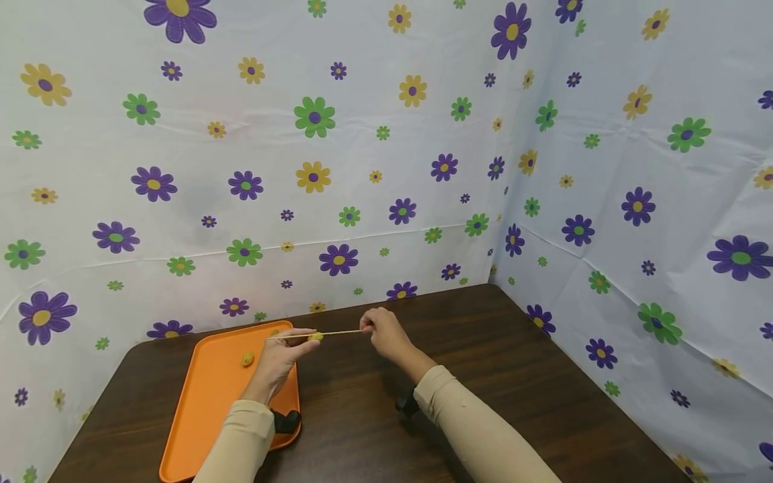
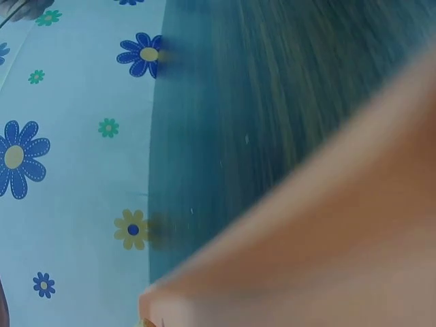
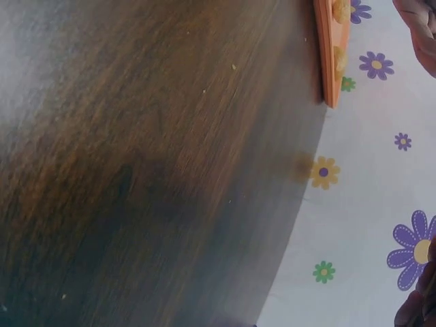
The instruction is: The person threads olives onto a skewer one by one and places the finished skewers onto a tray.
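Over the table, my left hand [image 1: 279, 359] pinches a small yellowish lump [image 1: 315, 337] between thumb and fingers. A thin wooden skewer [image 1: 341, 333] runs through or along this lump, and its left end shows above the left hand. The skewer's other end is held by the fingertips of my right hand [image 1: 386, 334], off to the right. In the left wrist view the left hand [image 2: 327, 252] is a large blur, with the lump barely showing at the bottom edge. Part of the right hand [image 3: 417, 303] appears at the right wrist view's lower right edge.
An orange tray [image 1: 208, 396] lies on the left of the dark wooden table [image 1: 350, 416], partly under the left forearm. A yellowish lump [image 1: 247, 359] sits on it, and another [image 1: 274, 333] is near its back edge. Flowered white sheeting [image 1: 362, 147] hangs behind and to the right.
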Motion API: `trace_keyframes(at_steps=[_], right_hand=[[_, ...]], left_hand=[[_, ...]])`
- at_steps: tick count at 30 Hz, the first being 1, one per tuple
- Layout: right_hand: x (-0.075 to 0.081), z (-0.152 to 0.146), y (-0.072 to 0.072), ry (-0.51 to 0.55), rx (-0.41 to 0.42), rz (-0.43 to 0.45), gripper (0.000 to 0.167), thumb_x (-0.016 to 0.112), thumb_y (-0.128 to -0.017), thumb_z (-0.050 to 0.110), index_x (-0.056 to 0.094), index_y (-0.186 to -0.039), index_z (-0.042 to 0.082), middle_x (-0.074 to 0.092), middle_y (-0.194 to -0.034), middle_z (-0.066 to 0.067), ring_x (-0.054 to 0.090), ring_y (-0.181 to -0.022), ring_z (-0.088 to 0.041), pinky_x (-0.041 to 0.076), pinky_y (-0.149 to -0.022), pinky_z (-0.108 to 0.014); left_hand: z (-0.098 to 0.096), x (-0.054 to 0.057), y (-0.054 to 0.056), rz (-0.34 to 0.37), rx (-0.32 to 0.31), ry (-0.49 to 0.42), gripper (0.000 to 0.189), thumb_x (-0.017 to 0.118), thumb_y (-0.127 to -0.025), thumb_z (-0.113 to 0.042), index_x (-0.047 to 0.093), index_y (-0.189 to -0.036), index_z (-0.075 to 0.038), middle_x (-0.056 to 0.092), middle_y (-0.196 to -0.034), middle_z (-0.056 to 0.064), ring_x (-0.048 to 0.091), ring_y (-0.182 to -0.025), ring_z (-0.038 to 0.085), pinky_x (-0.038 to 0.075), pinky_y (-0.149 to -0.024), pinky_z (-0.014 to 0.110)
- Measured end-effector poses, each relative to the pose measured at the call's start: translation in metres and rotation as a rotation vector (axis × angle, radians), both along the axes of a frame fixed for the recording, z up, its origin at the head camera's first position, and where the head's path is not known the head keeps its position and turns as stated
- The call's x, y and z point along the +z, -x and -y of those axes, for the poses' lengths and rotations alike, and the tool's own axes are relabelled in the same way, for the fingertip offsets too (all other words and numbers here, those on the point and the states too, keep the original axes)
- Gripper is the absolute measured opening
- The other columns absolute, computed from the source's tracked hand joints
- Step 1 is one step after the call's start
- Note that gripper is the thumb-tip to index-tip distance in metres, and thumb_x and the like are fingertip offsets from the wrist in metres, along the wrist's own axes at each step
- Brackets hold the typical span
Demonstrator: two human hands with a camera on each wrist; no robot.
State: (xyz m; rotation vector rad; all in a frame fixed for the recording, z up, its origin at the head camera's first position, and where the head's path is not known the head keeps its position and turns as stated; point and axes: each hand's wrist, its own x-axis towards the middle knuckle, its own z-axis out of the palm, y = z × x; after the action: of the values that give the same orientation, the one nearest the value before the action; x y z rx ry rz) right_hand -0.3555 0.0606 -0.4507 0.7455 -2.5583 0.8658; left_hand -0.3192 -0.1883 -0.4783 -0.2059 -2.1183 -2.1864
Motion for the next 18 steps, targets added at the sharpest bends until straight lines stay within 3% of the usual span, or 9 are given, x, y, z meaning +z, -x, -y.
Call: trace_keyframes(at_steps=[9,18], right_hand=[[0.0004,0.0016,0.0026,0.039,-0.010,0.040,0.018,0.070,-0.090,-0.005,0.064,-0.081,0.008,0.060,-0.081,-0.001,0.054,-0.082,-0.017,0.050,-0.075,-0.030],[0.0021,0.0027,0.0009,0.025,-0.014,0.060,0.019,0.069,-0.091,-0.006,0.064,-0.080,0.009,0.059,-0.081,0.000,0.054,-0.082,-0.017,0.049,-0.075,-0.031]], left_hand=[[-0.0045,0.0012,0.0015,0.027,0.027,-0.077,0.036,0.076,-0.092,-0.009,0.067,-0.122,0.009,0.075,-0.096,0.001,0.074,-0.089,0.021,0.059,-0.083,0.029],[-0.0045,0.0029,0.0002,0.030,0.035,-0.010,0.036,0.077,-0.091,-0.011,0.070,-0.121,0.009,0.076,-0.099,0.002,0.074,-0.087,0.018,0.059,-0.082,0.027]])
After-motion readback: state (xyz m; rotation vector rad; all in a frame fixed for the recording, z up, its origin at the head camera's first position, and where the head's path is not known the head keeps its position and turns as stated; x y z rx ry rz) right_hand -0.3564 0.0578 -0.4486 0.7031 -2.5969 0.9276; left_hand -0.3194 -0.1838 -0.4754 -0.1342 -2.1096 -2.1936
